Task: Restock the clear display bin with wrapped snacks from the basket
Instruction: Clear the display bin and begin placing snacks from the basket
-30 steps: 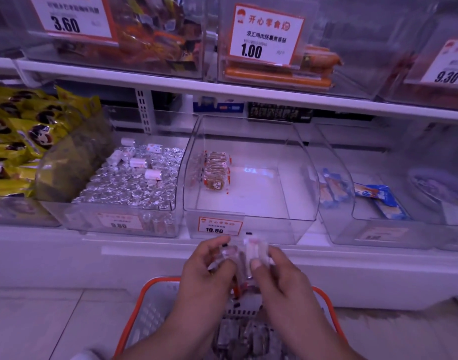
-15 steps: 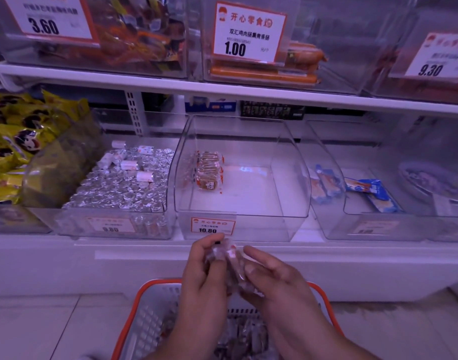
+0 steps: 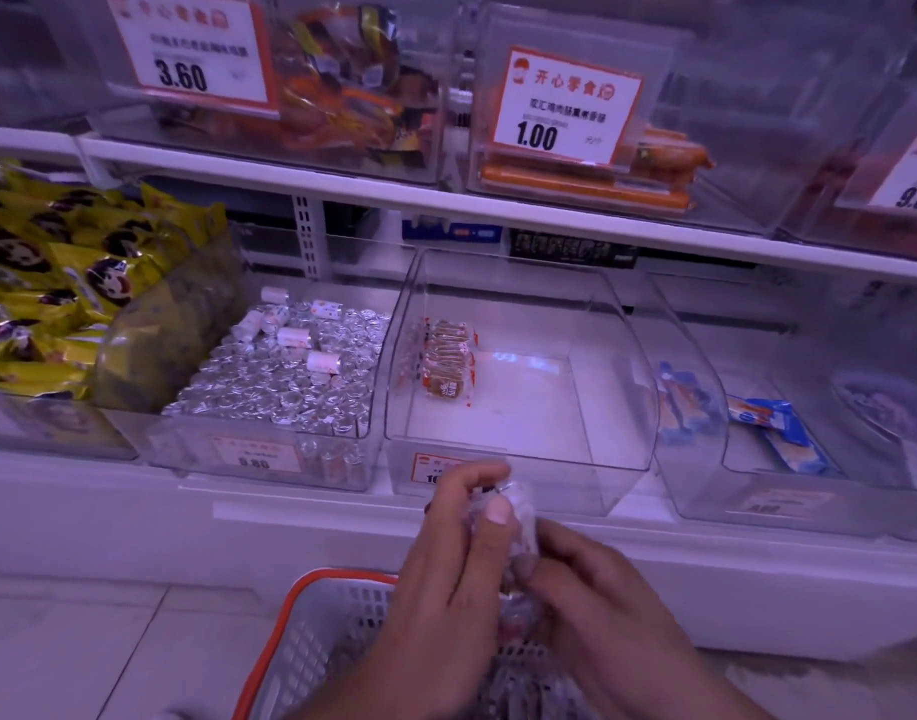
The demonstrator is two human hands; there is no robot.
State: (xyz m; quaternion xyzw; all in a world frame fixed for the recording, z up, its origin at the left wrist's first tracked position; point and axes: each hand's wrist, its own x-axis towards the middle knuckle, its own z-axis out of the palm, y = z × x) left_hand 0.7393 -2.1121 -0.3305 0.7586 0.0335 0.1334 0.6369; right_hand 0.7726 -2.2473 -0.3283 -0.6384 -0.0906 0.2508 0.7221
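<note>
The shelf (image 3: 342, 517) carried a row of clear bins. The clear display bin (image 3: 622, 387) stood in the middle, directly beyond and above both hands, its open top facing the person. It was nearly empty: only 1 short row of wrapped snacks (image 3: 446, 363) lay against its left wall, the row running front to back. The orange-rimmed basket (image 3: 310, 615) sat on the floor below, under the wrists.

The left hand (image 3: 456, 579) pinched a small bundle of clear-wrapped snacks (image 3: 516, 517) between thumb and fingers; the right hand (image 3: 596, 595) curled round the bundle's lower end. The left hand was the higher one and nearer the bin's front lip. The bundle looked roughly upright, though blur hid its exact shape.

Compared with 0.5 s before, the hands held the bundle closer to the bin's price label (image 3: 435, 467), partly covering it.
</note>
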